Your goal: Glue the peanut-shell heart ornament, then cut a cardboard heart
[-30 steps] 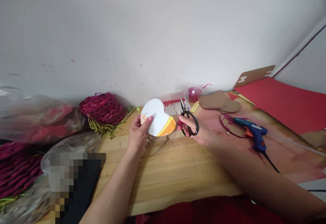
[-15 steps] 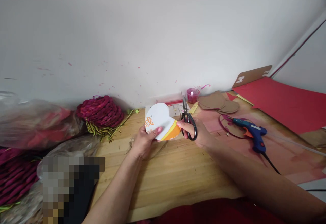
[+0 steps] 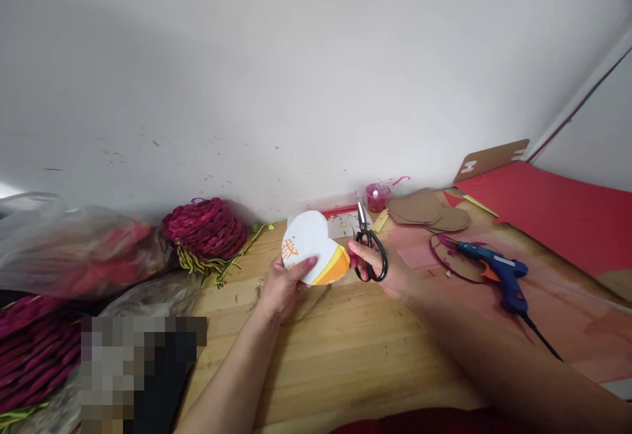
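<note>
Held over the wooden table is a heart-shaped card cutout (image 3: pixel 309 243), white with orange print and a yellow and orange corner. My left hand (image 3: pixel 286 282) grips its lower left edge, thumb on top. Black-handled scissors (image 3: pixel 371 256) sit in my right hand (image 3: pixel 382 269), fingers through the loops and blades pointing up toward the wall. The fingertips of that hand are close by the card's orange right edge; whether they touch it I cannot tell.
Brown heart-shaped cardboard pieces (image 3: pixel 415 209) lie by a small pink cup (image 3: pixel 377 197). A blue glue gun (image 3: pixel 498 267) rests on a cardboard piece at right, near red sheets (image 3: pixel 557 203). Left are a magenta woven bundle (image 3: pixel 205 228) and plastic bags (image 3: pixel 93 243). The wooden table (image 3: pixel 355 355) lies beneath.
My right hand with the scissors has drawn slightly away from the card's right edge. The card stays in my left hand. The whole view has shifted a little.
</note>
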Demonstrator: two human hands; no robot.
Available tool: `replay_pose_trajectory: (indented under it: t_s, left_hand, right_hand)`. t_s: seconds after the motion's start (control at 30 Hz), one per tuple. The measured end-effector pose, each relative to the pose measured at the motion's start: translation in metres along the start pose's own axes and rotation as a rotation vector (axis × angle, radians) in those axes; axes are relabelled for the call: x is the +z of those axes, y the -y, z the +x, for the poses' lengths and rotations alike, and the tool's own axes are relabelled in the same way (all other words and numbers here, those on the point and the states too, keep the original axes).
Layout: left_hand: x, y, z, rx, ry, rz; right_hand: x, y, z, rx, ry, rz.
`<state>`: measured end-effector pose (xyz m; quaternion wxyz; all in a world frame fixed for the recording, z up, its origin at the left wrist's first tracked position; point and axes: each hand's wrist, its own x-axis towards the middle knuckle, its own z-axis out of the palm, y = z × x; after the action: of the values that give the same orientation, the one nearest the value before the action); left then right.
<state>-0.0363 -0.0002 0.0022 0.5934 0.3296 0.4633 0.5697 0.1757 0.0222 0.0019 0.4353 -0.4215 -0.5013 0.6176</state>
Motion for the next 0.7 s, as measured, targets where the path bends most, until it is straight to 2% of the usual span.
replay_pose_trajectory:
  t_s: [0.13, 0.23, 0.43, 0.7]
  left_hand:
    - [0.0, -0.008, 0.003, 0.072, -0.11, -0.134]
    - [-0.004, -0.011, 0.006, 0.096, -0.154, -0.153]
    - [-0.009, -0.009, 0.009, 0.141, -0.145, -0.151]
    - [-0.006, -0.011, 0.007, 0.144, -0.133, -0.113]
  right_hand:
    - [-0.002, 0.004, -0.001, 0.115, 0.076, -0.156]
    - [-0.003, 0.001, -0.004, 0.116, 0.129, -0.291]
    - [-0.006, -0.005, -0.007, 0.05, 0.169, -0.493]
    - [-0.006, -0.005, -0.007, 0.067, 0.189, -0.524]
